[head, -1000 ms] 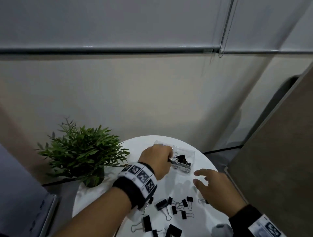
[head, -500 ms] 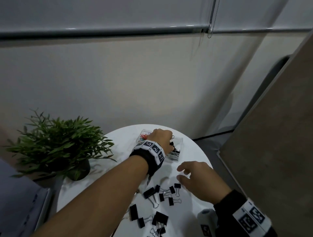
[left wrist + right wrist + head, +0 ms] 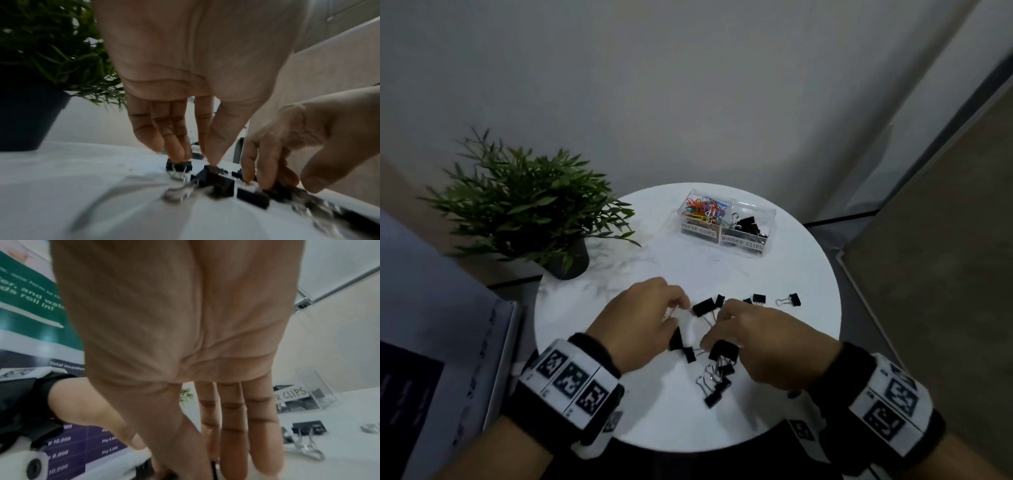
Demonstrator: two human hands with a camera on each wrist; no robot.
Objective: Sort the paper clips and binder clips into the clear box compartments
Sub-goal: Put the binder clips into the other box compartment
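Note:
A clear box (image 3: 768,219) stands at the table's far side. Its left compartment holds coloured paper clips (image 3: 705,209) and its right one black binder clips (image 3: 748,224). Several loose binder clips (image 3: 717,387) lie at the table's middle and front. My left hand (image 3: 678,311) reaches down into them, thumb and index tips meeting on a large clip (image 3: 211,173) while its other fingers (image 3: 176,151) touch a small clip (image 3: 179,167). My right hand (image 3: 714,329) is beside it, fingers down on the pile. Its fingertips (image 3: 265,456) are blurred, so its grip is unclear.
A potted plant (image 3: 527,212) stands at the table's left rim. Two more binder clips (image 3: 792,299) lie to the right of my hands. A printed board (image 3: 431,342) leans at the left and a brown panel (image 3: 945,274) stands close on the right. The round white table (image 3: 808,342) ends near my wrists.
My left hand has come back from the clear box to the loose binder clips. My right hand has dropped onto the pile. The head view has tilted down.

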